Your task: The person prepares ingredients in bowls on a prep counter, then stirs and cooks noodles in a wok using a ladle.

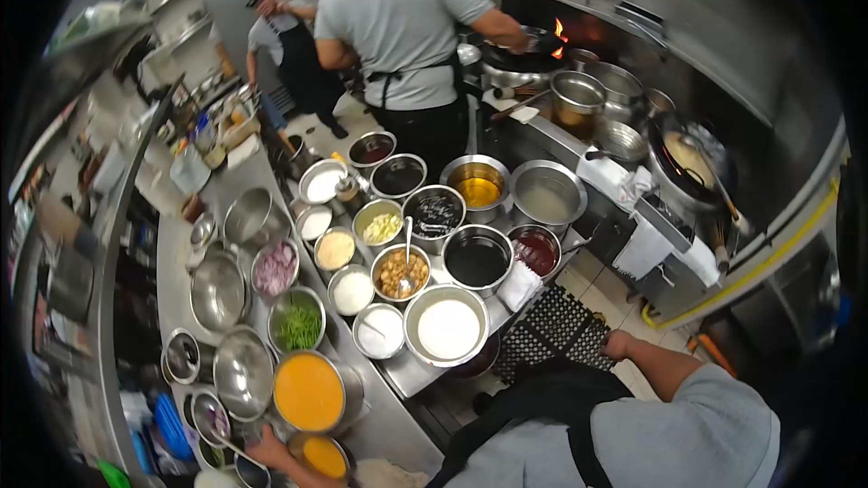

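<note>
My left hand (pixel 268 448) is at the lower left, beside the thin handle of a small metal vessel (pixel 210 417) with purple pieces in it. Its fingers are small and blurred; whether they grip the handle cannot be seen. Close by are a large pot of orange liquid (pixel 309 390) and a smaller orange-filled container (pixel 324 456). My right hand (pixel 617 343) hangs at the right over the black perforated mat (pixel 553 330), its fingers curled and nothing visible in them.
Metal containers of dark sauces, white contents, chopped onion (pixel 275 267) and greens (pixel 298 325) crowd the steel counter (pixel 398 434). One person (pixel 398 27) stands at a stove with a flaming wok (pixel 533 45); another person (pixel 294 59) is farther back. A second wok (pixel 689 158) is at right.
</note>
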`<state>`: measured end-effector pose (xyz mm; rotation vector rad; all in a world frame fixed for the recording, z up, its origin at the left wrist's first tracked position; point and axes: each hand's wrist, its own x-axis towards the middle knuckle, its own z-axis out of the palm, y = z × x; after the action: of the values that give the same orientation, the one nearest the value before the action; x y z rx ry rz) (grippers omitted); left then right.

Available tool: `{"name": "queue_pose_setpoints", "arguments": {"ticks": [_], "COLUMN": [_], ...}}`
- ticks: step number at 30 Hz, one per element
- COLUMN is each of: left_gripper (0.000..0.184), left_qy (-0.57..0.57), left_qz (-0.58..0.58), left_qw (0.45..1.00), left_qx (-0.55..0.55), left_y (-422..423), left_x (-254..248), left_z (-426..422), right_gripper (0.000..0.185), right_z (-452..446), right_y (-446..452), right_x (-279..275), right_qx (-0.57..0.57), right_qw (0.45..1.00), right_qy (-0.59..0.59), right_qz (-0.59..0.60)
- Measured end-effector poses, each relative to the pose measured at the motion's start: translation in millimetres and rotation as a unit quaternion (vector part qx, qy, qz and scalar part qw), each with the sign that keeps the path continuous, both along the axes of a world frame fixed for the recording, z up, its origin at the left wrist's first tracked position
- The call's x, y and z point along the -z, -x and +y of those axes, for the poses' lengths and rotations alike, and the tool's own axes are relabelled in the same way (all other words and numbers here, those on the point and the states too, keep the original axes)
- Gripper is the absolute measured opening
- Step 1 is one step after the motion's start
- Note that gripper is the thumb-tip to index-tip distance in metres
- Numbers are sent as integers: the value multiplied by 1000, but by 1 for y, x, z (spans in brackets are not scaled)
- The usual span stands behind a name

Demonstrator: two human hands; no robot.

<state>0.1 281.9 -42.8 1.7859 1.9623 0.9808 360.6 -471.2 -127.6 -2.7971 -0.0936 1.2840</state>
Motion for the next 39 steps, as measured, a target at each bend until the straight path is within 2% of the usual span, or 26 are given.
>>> {"name": "queue_pose_setpoints", "arguments": {"ticks": [2, 5, 6, 8, 9, 10, 11, 12, 13, 15, 16, 17, 19, 20, 21, 22, 24, 26, 29, 30, 33, 34, 35, 37, 38, 39], "left_gripper": [72, 66, 66, 59, 59, 57, 55, 61, 61, 70, 75, 75, 75, 74, 72, 66, 61, 48, 39, 39, 39, 45, 45, 73, 78, 75], "left_qy": [-16, -57, -60, 10, 4, -81, -167, -308, -314, -260, -224, -229, -273, -222, -219, -202, -188, -130, -147, -95, -76, -31, -30, -83, -57, -64], "left_qz": [-35, -61, -59, 174, 171, 63, -50, -137, -139, -40, 12, 10, 76, 46, 102, 103, 102, -35, -73, -24, -14, -5, -5, -224, -159, -249], "left_qw": [997, 995, 995, 985, 985, 995, 984, 928, 927, 964, 974, 973, 959, 974, 970, 973, 975, 989, 982, 990, 988, 989, 989, 933, 948, 913], "left_qx": [-63, -54, -50, -18, -14, -15, -18, 158, 151, 35, -24, -34, -17, 22, -5, 27, 55, 62, 90, 98, 134, 148, 147, 269, 271, 318], "left_y": [8, 32, 32, 6, -9, -24, -36, 16, 14, 13, 10, 5, -6, -28, -36, -44, -70, -107, -135, -123, -151, -152, -142, -113, -131, -145], "left_x": [-14, -22, -33, -109, -139, -164, -178, -116, -121, -142, -149, -154, -164, -189, -195, -200, -225, -246, -256, -247, -263, -264, -243, -185, -210, -215], "left_z": [-4, 28, 14, -54, -89, -128, -152, -65, -83, -119, -141, -158, -195, -236, -254, -277, -328, -391, -446, -438, -477, -479, -462, -416, -442, -457], "right_gripper": [48, 50, 47, 46, 47, 47, 47, 47, 47, 48, 49, 49, 37, 37, 34, 32, 31, 26, 31, 33, 37, 37, 39, 39, 37, 34], "right_z": [-5, -8, -17, -24, -31, -34, -41, -45, -53, -77, -90, -108, -149, -161, -179, -198, -224, -268, -302, -314, -321, -317, -311, -285, -262, -259], "right_y": [4, 0, 6, -3, -11, -14, -24, -34, -42, -60, -74, -81, -94, -103, -104, -101, -95, -92, -96, -102, -120, -125, -131, -135, -135, -139], "right_x": [8, 23, 27, 42, 48, 30, 31, 36, 42, 80, 91, 113, 154, 151, 148, 140, 105, 148, 143, 156, 175, 177, 180, 140, 88, 108], "right_qx": [-94, -70, -94, -102, -116, -63, -65, -67, -70, -92, -107, -116, -284, -293, -132, 35, 192, 238, 254, 193, 151, 151, 127, 109, 116, 131], "right_qw": [995, 997, 995, 995, 993, 997, 998, 997, 995, 995, 994, 993, 957, 955, 990, 993, 972, 961, 956, 966, 969, 969, 978, 985, 985, 983], "right_qy": [25, 25, 22, 12, 9, 13, 8, -5, -14, -30, -15, -19, -20, -20, -32, -41, -70, -65, -38, -18, -12, -10, -31, -64, -75, -84], "right_qz": [-37, 30, -4, 0, 7, 32, 25, 46, 68, -17, 34, 29, -49, -50, 26, 102, 114, 126, 141, 171, 193, 194, 161, 114, 100, 99]}}
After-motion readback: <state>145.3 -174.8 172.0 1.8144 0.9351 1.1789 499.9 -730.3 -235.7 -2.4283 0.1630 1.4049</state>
